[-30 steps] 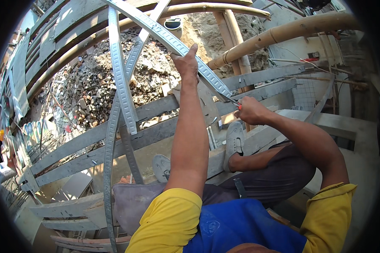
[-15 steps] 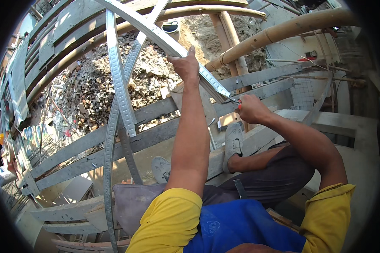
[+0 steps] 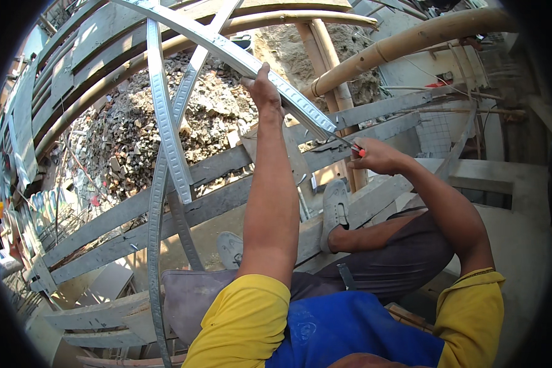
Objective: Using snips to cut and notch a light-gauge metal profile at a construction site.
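Observation:
My left hand (image 3: 264, 93) is closed around a long silver metal channel (image 3: 230, 54), its thumb pointing up along one side. The channel slants from the upper left down to my right hand, and its dimpled face shows near the lower end. My right hand (image 3: 379, 157) grips a red-handled tool (image 3: 362, 153) with a slim dark metal shaft. The shaft meets or nearly meets the channel's end; exact contact is too small to tell. Two more metal channels, one pale (image 3: 165, 113) and one crossing it (image 3: 157, 224), stand left of my left forearm.
Weathered planks (image 3: 218, 199) run across in front of my feet. A thick bamboo pole (image 3: 411, 44) spans the upper right, with upright bamboo posts (image 3: 337, 86) beside it. Rubble (image 3: 141, 135) lies below on the left. A concrete ledge (image 3: 478, 175) stands at right.
The held channel has turned, showing more of its dimpled face. My right hand has shifted slightly right with the tool, and my left hand slightly left and up.

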Tool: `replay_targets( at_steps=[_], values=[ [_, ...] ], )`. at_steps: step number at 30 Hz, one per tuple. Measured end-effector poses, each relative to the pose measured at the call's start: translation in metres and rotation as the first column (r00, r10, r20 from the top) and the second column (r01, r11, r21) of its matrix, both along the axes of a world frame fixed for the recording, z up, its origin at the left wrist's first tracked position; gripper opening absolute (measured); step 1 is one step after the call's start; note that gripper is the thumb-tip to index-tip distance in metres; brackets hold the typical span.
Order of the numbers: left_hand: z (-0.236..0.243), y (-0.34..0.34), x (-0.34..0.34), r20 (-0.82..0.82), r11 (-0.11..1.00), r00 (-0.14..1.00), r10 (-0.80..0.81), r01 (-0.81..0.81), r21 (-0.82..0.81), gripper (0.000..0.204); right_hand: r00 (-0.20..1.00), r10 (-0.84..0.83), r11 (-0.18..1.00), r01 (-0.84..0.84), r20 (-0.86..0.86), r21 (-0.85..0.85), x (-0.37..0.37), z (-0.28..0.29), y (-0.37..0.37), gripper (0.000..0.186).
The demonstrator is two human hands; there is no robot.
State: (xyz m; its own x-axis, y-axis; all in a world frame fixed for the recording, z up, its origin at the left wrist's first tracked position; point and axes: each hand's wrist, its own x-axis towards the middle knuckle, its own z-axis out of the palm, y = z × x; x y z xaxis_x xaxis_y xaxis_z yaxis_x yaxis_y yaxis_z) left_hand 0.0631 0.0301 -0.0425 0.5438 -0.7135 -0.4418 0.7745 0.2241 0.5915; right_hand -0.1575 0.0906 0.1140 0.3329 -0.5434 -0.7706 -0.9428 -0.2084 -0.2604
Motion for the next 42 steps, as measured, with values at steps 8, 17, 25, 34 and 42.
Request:
replay_targets(
  at_steps=[8,17,25,34,42],
  values=[
    [0.033,-0.003,-0.017,-0.009,0.997,1.000,-0.016,0.016,-0.081,0.057,0.985,-0.161,0.951,0.170,0.055,-0.258,-0.010,-0.003,0.008,0.034],
    [0.043,-0.007,-0.035,0.004,0.991,0.995,-0.095,0.095,-0.097,0.073,0.927,-0.369,0.909,0.374,0.061,-0.186,-0.012,-0.001,0.006,0.033],
    [0.043,-0.006,-0.038,-0.001,0.998,0.999,-0.045,0.045,-0.045,0.069,0.939,-0.343,0.917,0.333,-0.009,-0.220,-0.011,-0.001,0.008,0.029],
    [0.039,-0.006,-0.035,-0.031,0.995,0.994,-0.101,0.100,-0.020,0.064,0.951,-0.307,0.925,0.305,0.025,-0.226,-0.014,-0.012,0.005,0.027],
    [0.029,0.001,-0.033,0.027,0.987,0.987,-0.160,0.160,0.020,0.069,0.968,-0.245,0.953,0.231,-0.048,-0.196,-0.011,-0.014,0.004,0.029]
  ],
)
